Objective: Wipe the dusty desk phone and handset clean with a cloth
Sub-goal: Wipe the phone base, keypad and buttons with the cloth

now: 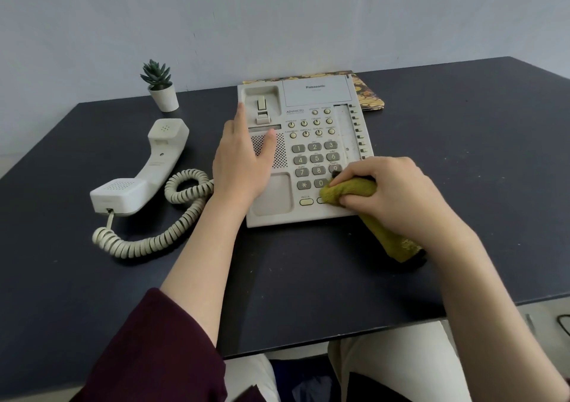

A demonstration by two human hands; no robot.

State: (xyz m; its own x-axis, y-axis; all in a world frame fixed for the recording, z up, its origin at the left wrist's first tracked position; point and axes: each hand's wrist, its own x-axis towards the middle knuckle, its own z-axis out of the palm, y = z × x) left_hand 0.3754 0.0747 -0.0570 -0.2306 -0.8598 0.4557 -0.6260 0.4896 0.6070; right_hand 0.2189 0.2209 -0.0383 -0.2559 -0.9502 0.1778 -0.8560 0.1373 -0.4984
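Cloth [350,191] on phone [317,96] keypad.

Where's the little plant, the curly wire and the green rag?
little plant [156,75], head view, on its spiky green leaves.
curly wire [172,232], head view, on the coils lying on the dark desk.
green rag [348,191], head view, on the bunched end pressed on the keypad.

You have one beige push-button desk phone [320,99], one beige handset [145,170] on one coiled cord [160,235], one olive-green cloth [370,213], one small potted succulent [160,88], one yellow-patterned folder [368,93], one dark desk [462,154], and two hands.
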